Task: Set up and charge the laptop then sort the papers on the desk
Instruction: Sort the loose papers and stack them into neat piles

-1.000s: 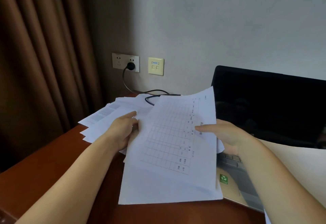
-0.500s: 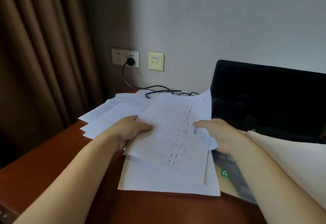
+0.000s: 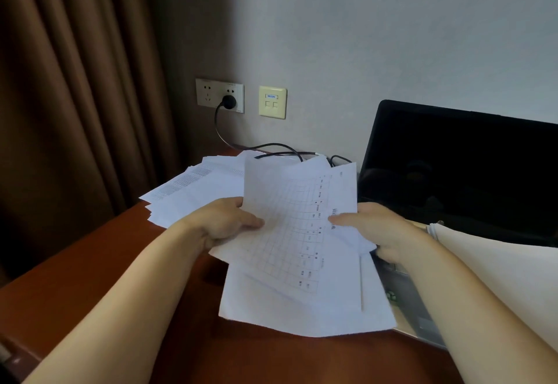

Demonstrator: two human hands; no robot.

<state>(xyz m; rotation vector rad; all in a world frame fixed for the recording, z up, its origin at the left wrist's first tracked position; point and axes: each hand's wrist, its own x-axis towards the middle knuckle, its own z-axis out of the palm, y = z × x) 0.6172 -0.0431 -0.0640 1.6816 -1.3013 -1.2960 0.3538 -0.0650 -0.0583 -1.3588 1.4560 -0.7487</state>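
I hold a loose bundle of white papers (image 3: 290, 232) over the desk, its top sheet printed with a grid table. My left hand (image 3: 223, 223) grips the bundle's left edge, thumb on top. My right hand (image 3: 380, 229) grips its right edge, thumb on the sheet. More printed sheets (image 3: 193, 193) lie fanned out on the desk behind my left hand. The open laptop (image 3: 459, 169), screen dark, stands at the right. Its black charger cable (image 3: 271, 149) runs from a plug (image 3: 228, 101) in the wall socket across the papers toward the laptop.
The brown wooden desk (image 3: 90, 278) has its left edge near a brown curtain (image 3: 69, 96). A cream data socket (image 3: 272, 102) sits on the wall beside the power outlet. A pale sleeve or cloth (image 3: 498, 269) covers part of the laptop keyboard at right.
Both hands have brought the bundle together and lifted its far end, so the sheets stand steeper. My left thumb moved onto the top sheet.
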